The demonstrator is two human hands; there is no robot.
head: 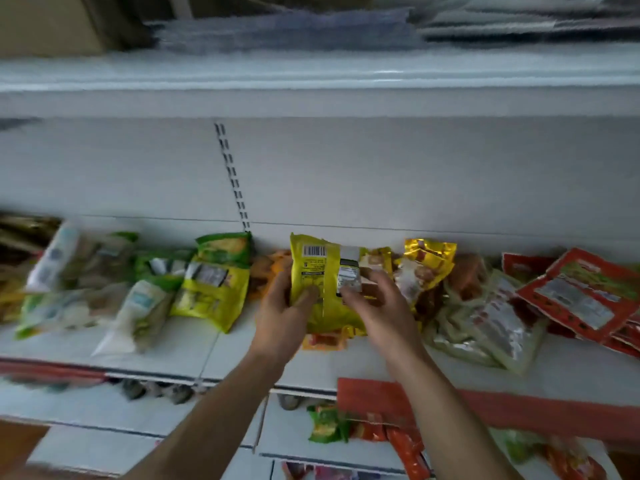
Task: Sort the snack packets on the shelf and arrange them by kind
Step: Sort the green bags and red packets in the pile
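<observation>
Squarely between left grip (281, 318) and right grip (381, 306), the yellow packet (311, 271).

Two hands (282, 317) (377, 306), one held yellow packet (318, 271).

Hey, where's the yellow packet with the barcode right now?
The yellow packet is at the centre of the head view, held by the left hand and right hand, a gold packet on its right and a lime-green packet on its left.

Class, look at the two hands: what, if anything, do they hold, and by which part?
One yellow packet: the left hand grips its lower left edge, the right hand its right side.
</observation>
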